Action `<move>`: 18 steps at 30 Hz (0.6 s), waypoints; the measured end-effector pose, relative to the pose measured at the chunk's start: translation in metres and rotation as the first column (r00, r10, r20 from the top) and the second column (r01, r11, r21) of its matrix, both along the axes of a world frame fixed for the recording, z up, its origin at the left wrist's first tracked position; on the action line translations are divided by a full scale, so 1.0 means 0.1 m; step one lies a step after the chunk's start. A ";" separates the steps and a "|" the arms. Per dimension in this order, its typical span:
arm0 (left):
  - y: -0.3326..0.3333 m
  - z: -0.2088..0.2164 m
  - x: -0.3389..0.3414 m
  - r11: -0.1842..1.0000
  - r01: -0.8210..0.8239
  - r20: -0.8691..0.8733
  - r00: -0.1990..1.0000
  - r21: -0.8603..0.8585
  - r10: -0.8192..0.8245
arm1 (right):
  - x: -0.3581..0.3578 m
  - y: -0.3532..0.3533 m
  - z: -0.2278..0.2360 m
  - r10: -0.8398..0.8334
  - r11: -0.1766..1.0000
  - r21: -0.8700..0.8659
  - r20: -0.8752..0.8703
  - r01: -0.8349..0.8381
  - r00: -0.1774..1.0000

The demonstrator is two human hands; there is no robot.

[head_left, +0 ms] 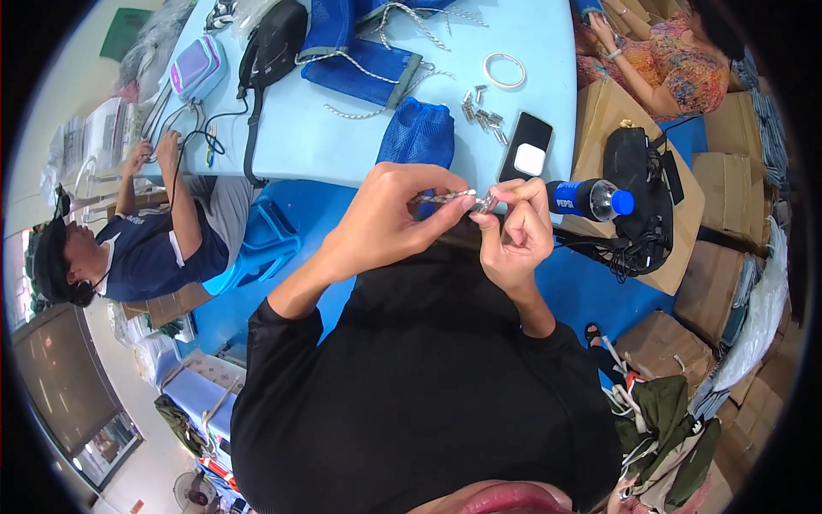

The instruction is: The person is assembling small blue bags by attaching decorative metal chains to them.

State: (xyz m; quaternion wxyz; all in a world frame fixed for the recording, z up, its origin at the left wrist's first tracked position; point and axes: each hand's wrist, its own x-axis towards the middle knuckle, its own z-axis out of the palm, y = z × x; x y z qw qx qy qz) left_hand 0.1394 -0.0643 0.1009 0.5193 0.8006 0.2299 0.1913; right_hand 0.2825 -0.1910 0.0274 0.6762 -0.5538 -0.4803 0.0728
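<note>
Close to the table's near edge, my left hand [385,214] pinches a grey-and-white cord [445,197] near its tip between thumb and fingers. Facing it, my right hand [519,230] holds a small silver metal cord end [486,204] between thumb and forefinger, its other fingers curled. The cord's tip and the metal piece are very close; I cannot tell whether one is inside the other. Just beyond my left hand lies a blue mesh bag [416,133] on the table. Several loose silver cord ends [485,115] are scattered farther back.
On the light blue table [282,141] lie a tape roll [504,70], a phone [527,141] with a white case on it, blue bags with cords [360,73] and a black bag [276,43]. A bottle [591,200] stands at right by cardboard boxes [728,184]. Co-workers sit left and far right.
</note>
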 end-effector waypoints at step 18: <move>-0.04 -0.30 -0.09 0.994 0.100 0.204 0.973 0.049 -0.108 | -0.04 -0.11 0.07 0.384 0.850 0.166 -0.845 -0.500 0.372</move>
